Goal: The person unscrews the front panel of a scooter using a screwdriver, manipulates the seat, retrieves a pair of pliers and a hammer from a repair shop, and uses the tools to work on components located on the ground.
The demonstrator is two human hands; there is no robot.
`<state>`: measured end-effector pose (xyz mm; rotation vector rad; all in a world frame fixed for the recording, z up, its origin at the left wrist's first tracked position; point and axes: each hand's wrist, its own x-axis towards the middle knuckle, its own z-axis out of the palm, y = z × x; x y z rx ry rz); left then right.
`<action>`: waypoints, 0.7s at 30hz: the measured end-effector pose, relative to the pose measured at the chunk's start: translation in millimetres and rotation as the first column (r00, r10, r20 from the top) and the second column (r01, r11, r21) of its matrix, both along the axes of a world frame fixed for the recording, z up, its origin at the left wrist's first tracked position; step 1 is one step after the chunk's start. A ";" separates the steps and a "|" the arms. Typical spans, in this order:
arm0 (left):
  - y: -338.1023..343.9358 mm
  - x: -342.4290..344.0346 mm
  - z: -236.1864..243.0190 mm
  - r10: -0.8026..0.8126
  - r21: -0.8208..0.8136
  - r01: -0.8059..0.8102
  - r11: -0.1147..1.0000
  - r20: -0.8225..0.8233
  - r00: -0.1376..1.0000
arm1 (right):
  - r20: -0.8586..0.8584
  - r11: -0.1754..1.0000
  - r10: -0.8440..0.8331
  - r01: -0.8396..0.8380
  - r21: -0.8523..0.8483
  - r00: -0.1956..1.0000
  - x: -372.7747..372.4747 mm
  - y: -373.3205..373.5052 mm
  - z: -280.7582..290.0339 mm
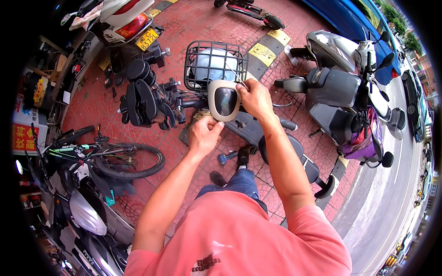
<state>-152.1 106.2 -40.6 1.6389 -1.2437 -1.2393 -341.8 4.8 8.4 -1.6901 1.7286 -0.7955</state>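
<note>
A beige, rounded instrument panel with a dark oval display (225,101) is between my hands, just behind a black wire basket (188,69). My left hand (205,136) is closed, its thumb and fingertips pinching the panel's lower edge. At the upper right rim, my right hand (256,99) is closed, with thumb and fingers gripping the panel. Pale cables run near the right fingertips toward the basket. A light blue rounded object (214,64) lies inside the basket. Below the panel stretches the dark footboard (248,131) of an electric bike. Whether the panel touches the bike is hidden.
A bicycle (131,161) and several scooters stand to the left. On the right are a grey scooter (334,87) and a road. A blue tool (226,158) lies on the red paving near my feet. A yellow-black speed bump (263,54) crosses the paving ahead.
</note>
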 end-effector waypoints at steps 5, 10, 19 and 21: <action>5.5 8.8 11.7 0.060 -0.335 0.079 0.939 0.387 0.920 | 0.049 0.957 0.068 -0.079 0.280 0.997 -9.0 12.9 -30.3; -7.0 11.0 43.3 0.036 -0.560 0.417 0.715 0.626 0.779 | 0.100 0.882 0.107 -0.141 0.450 0.989 -8.1 12.0 -22.5; -49.8 17.3 31.0 -0.125 -0.272 0.564 0.780 0.814 0.567 | 0.253 0.864 0.009 -0.135 0.485 0.967 -5.1 15.8 -27.8; -50.2 13.9 29.3 -0.089 -0.295 0.568 0.768 0.830 0.551 | 0.136 0.871 0.052 -0.112 0.478 0.989 -4.1 15.3 -27.6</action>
